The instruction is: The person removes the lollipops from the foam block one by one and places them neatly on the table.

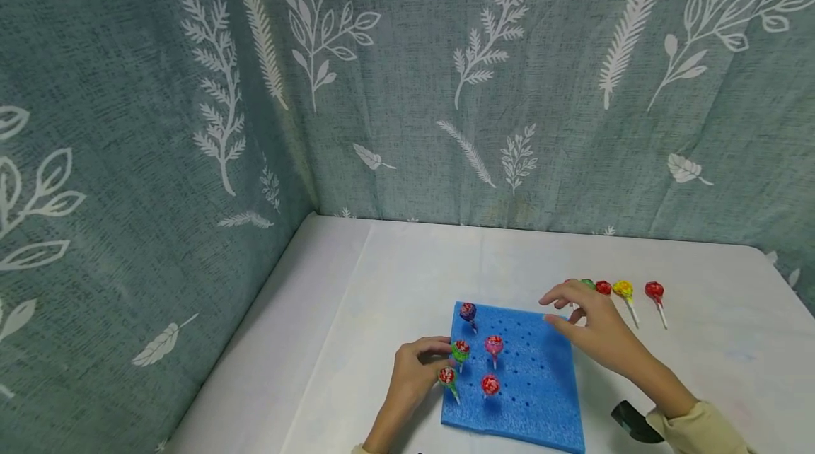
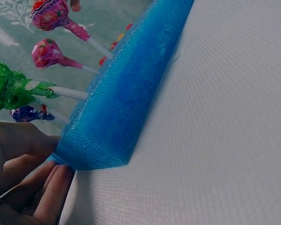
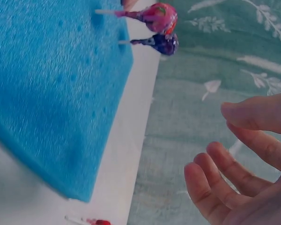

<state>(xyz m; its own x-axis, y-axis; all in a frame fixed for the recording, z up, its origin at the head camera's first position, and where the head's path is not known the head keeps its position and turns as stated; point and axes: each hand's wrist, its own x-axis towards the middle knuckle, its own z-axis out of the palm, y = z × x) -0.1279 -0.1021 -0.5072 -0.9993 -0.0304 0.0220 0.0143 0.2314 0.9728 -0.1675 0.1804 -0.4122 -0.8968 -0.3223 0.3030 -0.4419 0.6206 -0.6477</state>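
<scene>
A blue foam board [image 1: 541,383] dotted with small holes lies on the table. Several wrapped lollipops stand in its left part: a purple one [image 1: 467,311], a pink one [image 1: 494,346], a red one [image 1: 490,385] and two green-and-red ones, the upper [image 1: 460,350] and the lower [image 1: 448,375]. At the board's left edge, my left hand [image 1: 410,373] holds the foam between thumb and fingers, beside the green lollipop [image 2: 9,89] in the left wrist view. My right hand [image 1: 592,323] hovers over the far right corner, fingers loosely bent with nothing between them.
Beyond the right hand, several lollipops lie on the white table, among them a yellow one [image 1: 623,290] and a red one [image 1: 654,290]; some are partly hidden by the hand. A black object [image 1: 635,422] lies by the right sleeve. A leaf-patterned curtain [image 1: 407,86] hangs behind.
</scene>
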